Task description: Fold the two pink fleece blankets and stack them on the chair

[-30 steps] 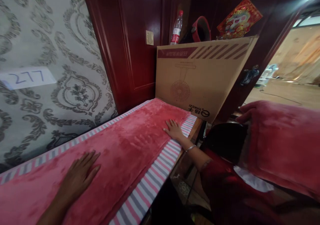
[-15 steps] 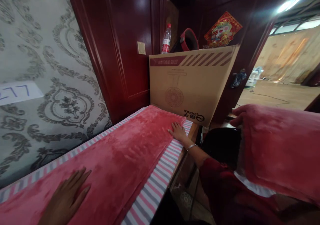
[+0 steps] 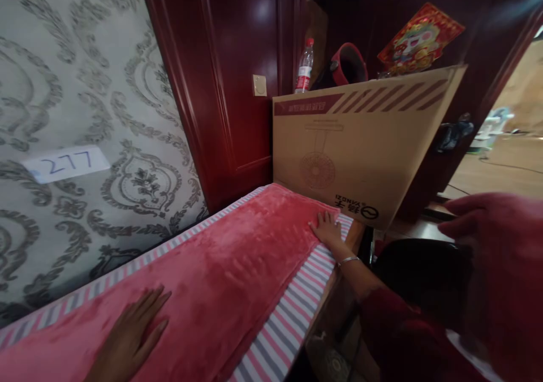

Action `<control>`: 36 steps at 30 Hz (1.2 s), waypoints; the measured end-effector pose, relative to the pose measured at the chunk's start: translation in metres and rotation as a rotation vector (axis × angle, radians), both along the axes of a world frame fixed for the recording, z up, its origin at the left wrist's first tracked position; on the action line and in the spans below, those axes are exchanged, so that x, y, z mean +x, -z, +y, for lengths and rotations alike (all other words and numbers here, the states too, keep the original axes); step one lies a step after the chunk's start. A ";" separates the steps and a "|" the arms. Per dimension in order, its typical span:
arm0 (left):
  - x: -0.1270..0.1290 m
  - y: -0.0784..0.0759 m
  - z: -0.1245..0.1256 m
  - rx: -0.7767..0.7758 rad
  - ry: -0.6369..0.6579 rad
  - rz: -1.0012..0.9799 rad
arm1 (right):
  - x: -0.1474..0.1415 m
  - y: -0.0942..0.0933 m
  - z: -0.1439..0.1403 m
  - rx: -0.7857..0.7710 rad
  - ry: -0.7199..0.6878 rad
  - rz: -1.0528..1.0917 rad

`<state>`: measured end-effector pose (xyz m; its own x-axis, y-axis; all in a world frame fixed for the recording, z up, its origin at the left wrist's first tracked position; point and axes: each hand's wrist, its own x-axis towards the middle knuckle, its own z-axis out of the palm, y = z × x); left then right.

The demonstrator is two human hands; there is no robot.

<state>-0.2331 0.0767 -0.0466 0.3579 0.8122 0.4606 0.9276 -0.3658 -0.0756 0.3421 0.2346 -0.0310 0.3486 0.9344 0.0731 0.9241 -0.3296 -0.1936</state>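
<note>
A red fleece blanket (image 3: 237,263) lies spread along a striped pink, white and grey sheet (image 3: 284,337) on a long surface by the wall. My left hand (image 3: 131,337) rests flat on the near end of the blanket, fingers apart, holding nothing. At the right edge my right hand (image 3: 464,220) curls its fingers over a bundle of red fleece (image 3: 509,280), held up over the gap beside the surface. Another person's hand (image 3: 326,229), with a bracelet on the wrist, presses the blanket's far corner next to the cardboard box.
A large cardboard fan box (image 3: 360,138) stands at the far end, with a water bottle (image 3: 304,68) and a red round object (image 3: 348,65) behind it. Patterned wallpaper with a "277" label (image 3: 65,163) runs along the left. The other person's dark head (image 3: 419,269) is low right.
The other person's hand has slid along the blanket's edge to the far corner by the box. My left hand stays flat on the near end. The view has swung slightly.
</note>
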 end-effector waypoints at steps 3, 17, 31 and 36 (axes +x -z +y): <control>0.002 -0.002 0.001 -0.034 -0.016 -0.026 | 0.001 -0.005 -0.001 -0.006 0.014 -0.018; 0.053 -0.036 -0.049 -0.438 -0.142 -0.165 | -0.174 0.036 -0.063 0.206 -0.911 -0.118; -0.158 -0.075 -0.146 -0.294 -1.034 -0.256 | -0.156 0.104 -0.037 0.375 -1.029 -0.031; -0.190 -0.057 -0.183 -0.386 -1.223 -0.281 | -0.150 0.103 -0.036 0.464 -1.115 -0.034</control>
